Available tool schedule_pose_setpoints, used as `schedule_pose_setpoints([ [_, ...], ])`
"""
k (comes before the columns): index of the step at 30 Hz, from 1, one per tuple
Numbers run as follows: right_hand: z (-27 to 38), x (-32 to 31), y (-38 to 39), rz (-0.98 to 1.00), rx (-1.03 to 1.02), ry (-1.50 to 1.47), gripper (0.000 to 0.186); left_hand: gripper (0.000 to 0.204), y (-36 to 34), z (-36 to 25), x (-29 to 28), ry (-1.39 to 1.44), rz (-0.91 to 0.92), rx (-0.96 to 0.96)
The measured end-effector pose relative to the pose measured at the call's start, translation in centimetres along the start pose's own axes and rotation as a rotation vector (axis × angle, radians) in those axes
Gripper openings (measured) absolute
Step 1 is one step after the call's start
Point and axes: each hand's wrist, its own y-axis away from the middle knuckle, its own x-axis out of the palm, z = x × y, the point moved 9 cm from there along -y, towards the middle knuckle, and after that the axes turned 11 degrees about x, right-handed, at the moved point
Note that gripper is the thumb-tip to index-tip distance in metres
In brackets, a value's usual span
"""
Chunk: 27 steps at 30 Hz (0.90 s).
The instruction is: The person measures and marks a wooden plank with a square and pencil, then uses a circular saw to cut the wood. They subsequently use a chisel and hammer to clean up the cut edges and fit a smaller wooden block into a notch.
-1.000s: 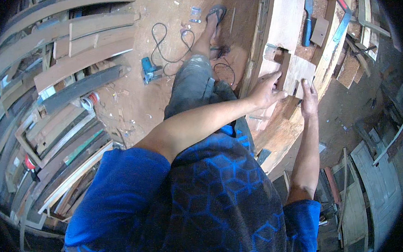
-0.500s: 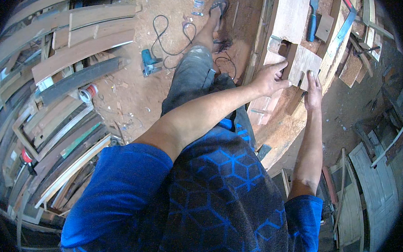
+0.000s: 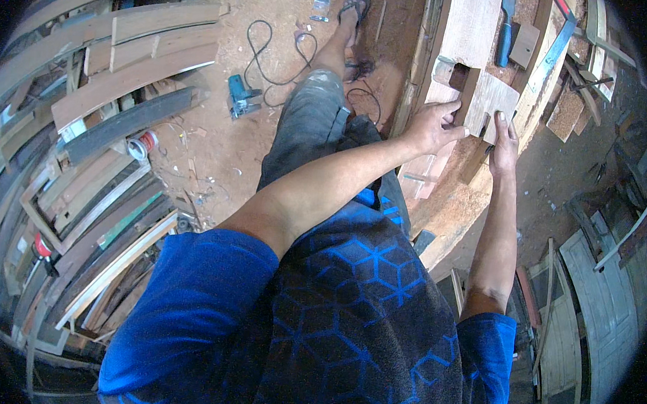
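On the workbench a short pale wood block [image 3: 494, 94] with a small slot near its near edge lies beside a longer board [image 3: 464, 25] with a square cut-out. My left hand [image 3: 438, 126] closes on the block's left side, thumb reaching along its near edge. At its right near corner, my right hand [image 3: 504, 145] grips it with the thumb on top and the other fingers curled beneath. Something small and dark shows beside the right fingers, too small to name. A blue-handled tool [image 3: 504, 43] and a small wood offcut [image 3: 524, 45] lie beyond the block.
A red-and-blue flat tool [image 3: 560, 35] rests on the thick beam [image 3: 456, 210] at right. On the floor at left sit a teal power tool [image 3: 241, 97] and its black cord [image 3: 258, 65]. Stacked boards [image 3: 138, 87] line the left; old door panels [image 3: 603, 286] stand at right.
The view has shifted very slightly. Both hands keep their hold on the wood block; a small dark tip now shows to the left of my right fingers.
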Motion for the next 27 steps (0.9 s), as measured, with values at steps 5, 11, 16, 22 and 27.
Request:
schedule_pose_setpoints([
  [5,0.2,0.2,0.1,0.008,-0.002,-0.035,0.061,0.076,0.0,0.4,0.0,-0.078,-0.01,-0.014],
  [11,0.0,-0.1,0.0,-0.033,-0.018,-0.062,0.055,0.076,0.0,-0.2,0.0,-0.062,0.006,-0.041],
  [16,0.3,-0.3,0.2,-0.037,-0.02,-0.05,0.056,0.073,0.0,0.1,0.4,0.01,-0.016,-0.085],
  [22,3.1,0.0,1.7,-0.044,-0.071,-0.107,0.063,0.069,-0.2,-0.1,0.5,0.086,-0.116,-0.056],
  [27,4.6,0.3,-0.7,0.016,-0.02,-0.101,0.067,0.068,-1.3,-0.3,0.5,0.092,-0.126,-0.005],
])
